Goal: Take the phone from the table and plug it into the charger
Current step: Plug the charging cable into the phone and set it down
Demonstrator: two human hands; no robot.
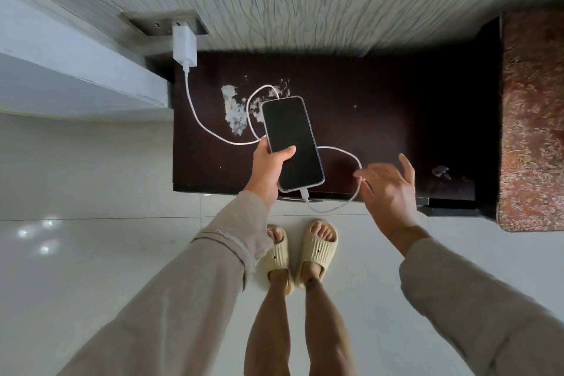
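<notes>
A black-screened phone (293,137) is held over the dark table (396,119), my left hand (268,168) gripping its left edge with the thumb on the glass. A white cable (195,114) runs from a white charger brick (184,46) in a wall socket, loops across the table and ends in a plug (304,193) seated in the phone's near end. My right hand (390,189) hovers to the right of the phone, fingers spread, holding nothing; the cable's loop passes just by its fingertips.
The table top has white scuffed patches (235,113). A brown patterned cushioned seat (531,119) stands at the right. A textured wall lies behind, white tiled floor below. My feet in cream slippers (317,247) stand at the table's front edge.
</notes>
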